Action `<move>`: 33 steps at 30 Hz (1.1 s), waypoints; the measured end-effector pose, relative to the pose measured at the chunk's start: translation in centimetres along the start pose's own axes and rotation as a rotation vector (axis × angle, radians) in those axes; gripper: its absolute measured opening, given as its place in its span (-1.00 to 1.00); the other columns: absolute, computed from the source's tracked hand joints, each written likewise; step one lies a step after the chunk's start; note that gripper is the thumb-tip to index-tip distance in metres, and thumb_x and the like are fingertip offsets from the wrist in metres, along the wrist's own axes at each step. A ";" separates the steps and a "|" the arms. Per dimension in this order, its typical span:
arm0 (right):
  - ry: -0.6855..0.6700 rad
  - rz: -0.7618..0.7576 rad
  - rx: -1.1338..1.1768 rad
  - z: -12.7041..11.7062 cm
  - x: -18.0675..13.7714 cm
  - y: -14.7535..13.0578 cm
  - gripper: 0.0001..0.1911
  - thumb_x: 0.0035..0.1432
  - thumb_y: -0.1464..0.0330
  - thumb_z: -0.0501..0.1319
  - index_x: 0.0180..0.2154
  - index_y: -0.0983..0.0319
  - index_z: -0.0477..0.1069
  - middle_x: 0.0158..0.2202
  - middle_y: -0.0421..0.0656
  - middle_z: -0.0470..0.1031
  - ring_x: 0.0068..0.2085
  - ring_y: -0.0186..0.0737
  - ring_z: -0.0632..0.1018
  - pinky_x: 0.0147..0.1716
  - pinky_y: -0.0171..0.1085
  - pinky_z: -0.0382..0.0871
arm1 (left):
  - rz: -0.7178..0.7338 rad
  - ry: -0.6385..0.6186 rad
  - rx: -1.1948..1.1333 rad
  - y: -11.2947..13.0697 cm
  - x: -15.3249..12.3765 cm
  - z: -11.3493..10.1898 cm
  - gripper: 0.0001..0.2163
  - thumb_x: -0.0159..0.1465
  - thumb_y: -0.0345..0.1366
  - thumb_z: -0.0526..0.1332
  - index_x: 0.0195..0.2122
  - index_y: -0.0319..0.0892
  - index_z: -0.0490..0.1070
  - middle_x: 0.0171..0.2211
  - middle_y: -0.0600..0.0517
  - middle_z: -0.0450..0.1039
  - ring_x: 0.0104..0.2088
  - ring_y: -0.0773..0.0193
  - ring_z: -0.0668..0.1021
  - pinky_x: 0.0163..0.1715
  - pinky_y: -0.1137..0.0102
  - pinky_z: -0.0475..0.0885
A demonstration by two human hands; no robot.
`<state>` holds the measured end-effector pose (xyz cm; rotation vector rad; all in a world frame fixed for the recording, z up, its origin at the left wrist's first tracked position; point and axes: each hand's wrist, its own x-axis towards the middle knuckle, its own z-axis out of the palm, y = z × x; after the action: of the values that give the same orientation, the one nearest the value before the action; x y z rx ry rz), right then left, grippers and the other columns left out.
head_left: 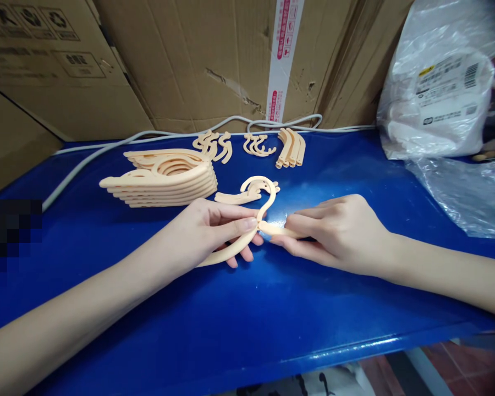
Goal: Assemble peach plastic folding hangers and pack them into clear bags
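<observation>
Desk with a glossy blue top spans the view, and over its middle a person's two bare hands work on a pale beige plastic hanger with a curved hook pointing up and away. The left hand pinches the joint at the base of the hook between thumb and fingers, the hanger's long curved arm passing below the palm. The right hand pinches the short, slim arm on the other side of the joint, its fingers curled.

Just behind the hook lies a small beige hanger, folded up. Farther left is a neat stack of matching beige hangers. Along the back lie two groups of loose, S-shaped beige hooks and a bundle of curved beige arms.

Behind them, a white cable loops before brown cardboard boxes. At right sits a clear plastic bag with a printed label.
</observation>
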<state>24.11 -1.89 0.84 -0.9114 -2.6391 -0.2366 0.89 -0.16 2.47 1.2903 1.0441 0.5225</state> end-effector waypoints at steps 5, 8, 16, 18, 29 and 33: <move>0.004 -0.013 0.017 0.0 0.0 0.2 -0.54 0.47 0.19 0.06 -0.48 0.22 0.35 -0.60 -0.29 0.42 -0.60 -0.40 0.42 -0.56 -0.27 -0.04 | -0.008 -0.025 -0.041 -0.1 0.1 -0.1 -0.90 0.24 -0.36 0.33 -0.29 -0.15 0.68 -0.45 0.03 0.64 -0.55 0.37 0.59 -0.62 0.62 0.50; -0.004 -0.023 0.023 -0.1 0.0 0.1 -0.54 0.47 0.18 0.06 -0.47 0.22 0.38 -0.60 -0.29 0.43 -0.59 -0.40 0.42 -0.56 -0.27 -0.05 | -0.004 -0.043 -0.026 -0.2 0.1 -0.3 -0.88 0.26 -0.32 0.33 -0.24 -0.16 0.66 -0.40 0.02 0.65 -0.52 0.36 0.60 -0.60 0.60 0.51; 0.040 -0.078 -0.004 0.1 0.1 1.4 -0.49 0.41 0.09 0.09 -0.53 0.22 0.37 -0.62 -0.27 0.33 -0.60 -0.35 0.29 -0.49 -0.27 0.08 | 0.128 -0.085 0.319 -0.5 -0.5 0.2 -0.77 0.36 -0.18 0.19 -0.14 -0.19 0.57 -0.41 0.09 0.56 -0.60 0.47 0.47 -0.63 0.61 0.36; 0.039 -0.086 -0.006 0.1 0.3 2.0 -0.45 0.41 0.01 0.07 -0.51 0.23 0.37 -0.60 -0.25 0.33 -0.58 -0.33 0.28 -0.46 -0.26 0.11 | 0.241 -0.054 0.503 -0.6 -0.7 0.3 -0.76 0.40 -0.17 0.15 -0.10 -0.17 0.54 -0.50 0.16 0.46 -0.63 0.49 0.38 -0.66 0.60 0.25; 0.149 0.034 0.109 1.1 0.4 3.0 -0.24 0.19 -0.27 0.12 -0.06 0.32 0.35 -0.22 0.00 0.57 -0.22 -0.02 0.56 -0.10 -0.09 0.32 | 0.759 0.021 1.115 -2.1 -1.0 -0.7 -0.84 0.50 -0.23 0.09 -0.01 -0.09 0.40 -0.22 0.16 0.61 -0.32 0.34 0.63 -0.42 0.47 0.35; 0.139 0.037 0.177 1.4 0.5 3.1 -0.07 0.17 -0.25 0.17 0.24 0.35 0.20 -0.10 0.02 0.57 -0.07 0.07 0.56 0.04 0.00 0.29 | 0.772 0.050 1.192 -2.1 -0.9 -0.7 -0.80 0.50 -0.20 0.07 0.00 -0.14 0.41 -0.23 0.12 0.63 -0.33 0.25 0.66 -0.48 0.41 0.34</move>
<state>25.34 1.20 -0.10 -0.8525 -2.4678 -0.0541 -0.60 -1.03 0.77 2.7985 0.8555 0.4898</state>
